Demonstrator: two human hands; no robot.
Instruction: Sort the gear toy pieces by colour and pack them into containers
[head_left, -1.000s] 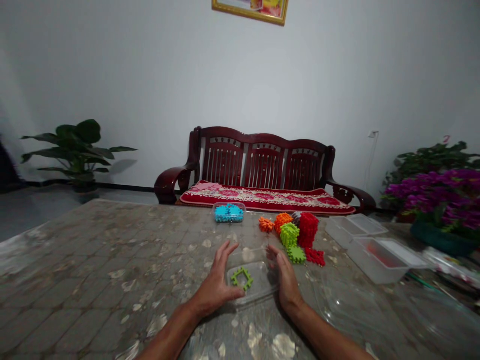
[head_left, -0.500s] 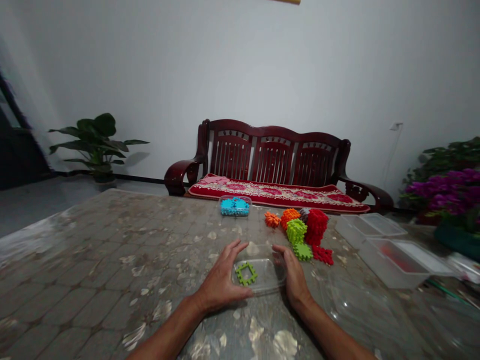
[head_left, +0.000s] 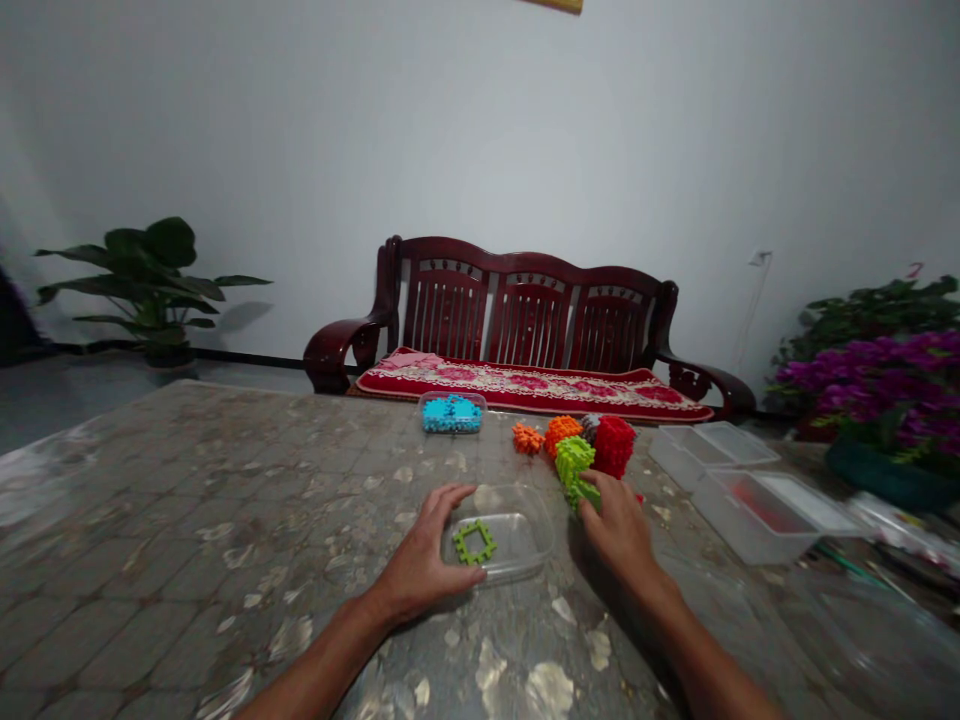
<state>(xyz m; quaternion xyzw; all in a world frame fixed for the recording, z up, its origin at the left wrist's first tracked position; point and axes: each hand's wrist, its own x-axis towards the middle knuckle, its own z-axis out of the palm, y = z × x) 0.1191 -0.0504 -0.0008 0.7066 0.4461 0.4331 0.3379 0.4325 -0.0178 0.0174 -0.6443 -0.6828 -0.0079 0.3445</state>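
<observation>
My left hand (head_left: 421, 560) grips the left end of a clear plastic container (head_left: 529, 525), thumb along the front rim and fingers behind. Inside its left part lies a green square frame piece (head_left: 474, 542) with notched edges. My right hand (head_left: 619, 525) is at the lower of the stacked lime-green interlocking pieces (head_left: 574, 458), thumb and fingers apart around it; whether they grip it is hard to see. Beside this stack stand orange pieces (head_left: 562, 434) and red pieces (head_left: 615, 446). The lower red pieces are mostly hidden behind my right hand.
A clear box of blue pieces (head_left: 451, 413) stands at the table's far edge, with a small orange cluster (head_left: 527, 438) to its right. Translucent boxes (head_left: 750, 525) and a purple-flowered plant (head_left: 892, 385) are on the right. A wooden bench (head_left: 525, 310) stands behind the table.
My right hand has left the container's right side and moved forward and right to the green pieces. My left hand keeps hold of the container. The view has turned slightly right.
</observation>
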